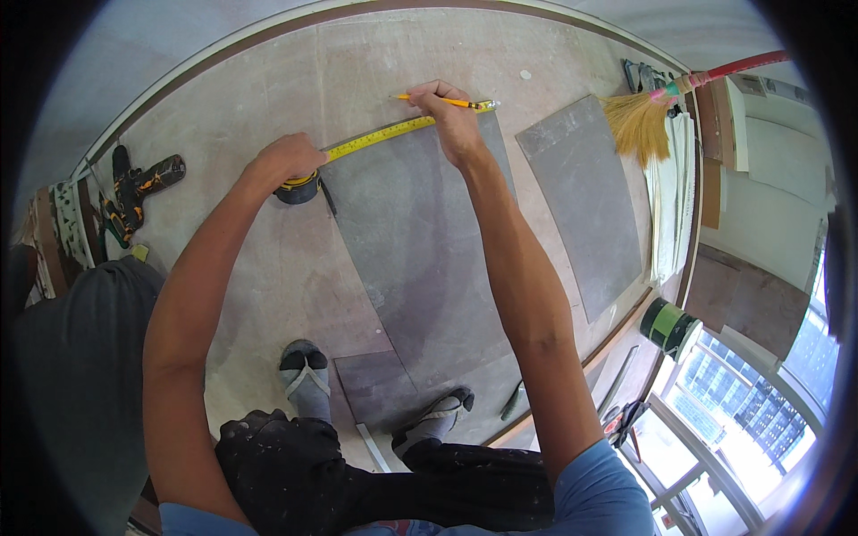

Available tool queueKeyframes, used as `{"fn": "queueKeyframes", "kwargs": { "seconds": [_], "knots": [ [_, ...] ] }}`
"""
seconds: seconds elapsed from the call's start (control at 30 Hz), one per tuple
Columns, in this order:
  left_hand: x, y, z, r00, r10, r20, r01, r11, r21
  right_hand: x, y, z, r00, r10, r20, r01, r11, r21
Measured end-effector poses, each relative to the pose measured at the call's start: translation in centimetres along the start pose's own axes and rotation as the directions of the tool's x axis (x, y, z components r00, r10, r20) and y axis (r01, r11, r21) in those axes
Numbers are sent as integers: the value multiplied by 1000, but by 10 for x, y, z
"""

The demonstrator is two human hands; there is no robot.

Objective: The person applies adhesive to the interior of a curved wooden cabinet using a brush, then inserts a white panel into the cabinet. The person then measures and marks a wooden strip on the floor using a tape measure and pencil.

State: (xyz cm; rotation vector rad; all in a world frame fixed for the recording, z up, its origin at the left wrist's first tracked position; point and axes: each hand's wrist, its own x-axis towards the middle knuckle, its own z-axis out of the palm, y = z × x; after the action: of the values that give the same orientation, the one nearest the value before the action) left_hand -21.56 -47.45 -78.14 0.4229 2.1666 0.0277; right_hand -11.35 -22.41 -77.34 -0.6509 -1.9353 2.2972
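A large grey tile (420,241) lies on the floor before me, with a yellow tape measure (380,136) drawn out along its far edge. My left hand (290,158) is closed on the tape's black and yellow case at the tile's far left corner. Toward the other end of the blade, my right hand (445,112) grips a yellow pencil (463,104), whose tip points left. The same hand rests at the blade; whether its fingers press on it I cannot tell. A thin dark strip (329,198) hangs beside the case.
A second grey tile (590,210) lies to the right, under a straw broom (639,121). At the far left sits a cordless drill (143,183). A green and black bucket (668,326) stands right. A smaller tile piece (371,384) lies between my feet.
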Motion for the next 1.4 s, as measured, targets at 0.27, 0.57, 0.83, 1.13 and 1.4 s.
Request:
{"fn": "queueKeyframes", "kwargs": {
  "seconds": [0.27,0.57,0.83,1.13,1.4],
  "knots": [
    [2,-1,0,1000,18,-4,-18,1000,-8,-11,9,38,977,30,211,42,944,-327],
    [1,0,3,999,5,-34,-6,1000,-15,-14,28,46,969,-5,246,107,909,-404],
    [-6,9,-7,999,-31,20,30,999,19,-14,35,46,962,-58,268,171,891,-420],
    [-7,9,-7,999,-19,26,19,1000,2,-15,33,49,967,-81,243,175,902,-395],
    [-4,8,-4,1000,-25,16,25,1000,15,-14,33,48,957,-120,265,218,899,-379]
  ]
}}
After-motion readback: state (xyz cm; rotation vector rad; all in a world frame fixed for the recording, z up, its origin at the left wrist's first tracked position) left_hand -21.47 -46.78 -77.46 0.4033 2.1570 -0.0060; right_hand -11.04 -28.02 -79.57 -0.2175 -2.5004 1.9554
